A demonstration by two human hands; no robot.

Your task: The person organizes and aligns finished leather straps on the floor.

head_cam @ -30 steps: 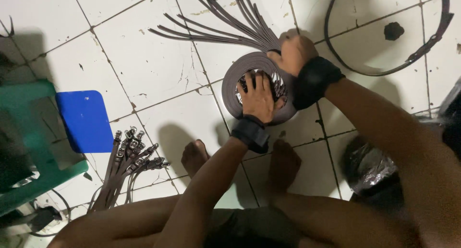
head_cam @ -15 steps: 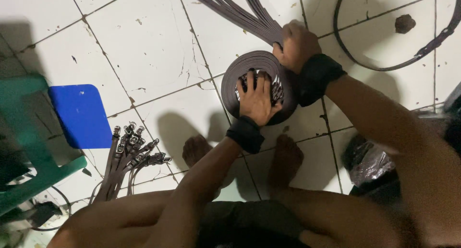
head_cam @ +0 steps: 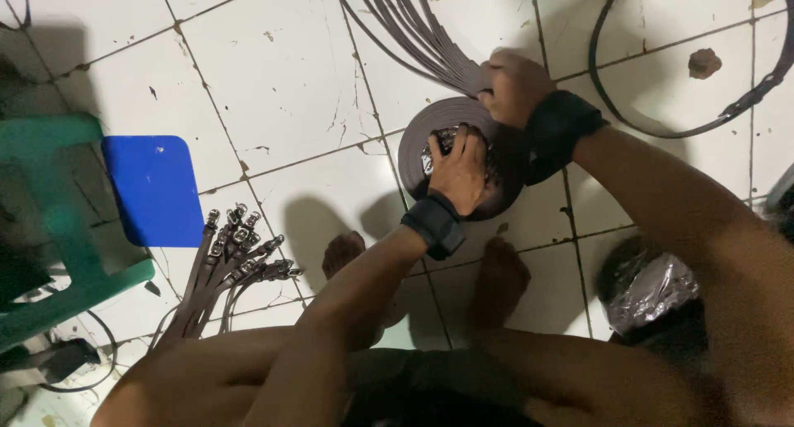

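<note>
Hands clamped on belt roll (head_cam: 463, 158) on floor tile: left hand (head_cam: 459, 171) presses centre, right hand (head_cam: 514, 86) grips top edge.

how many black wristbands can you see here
2: one black wristband on the left wrist, just below the belt coil; the other on the right wrist, right of the coil. None appears hidden.

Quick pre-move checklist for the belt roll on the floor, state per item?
1. Left hand pressed on the centre of the belt coil: ok.
2. Right hand gripping the loose straps at the coil's edge: ok.
3. Coil lies flat on the tiled floor: ok.
4. Straps fan out untangled: cannot tell, they leave the frame.
5. Buckled belt bundle lies apart from the coil: ok.
6. Single belt loop apart from both hands: ok.
</note>
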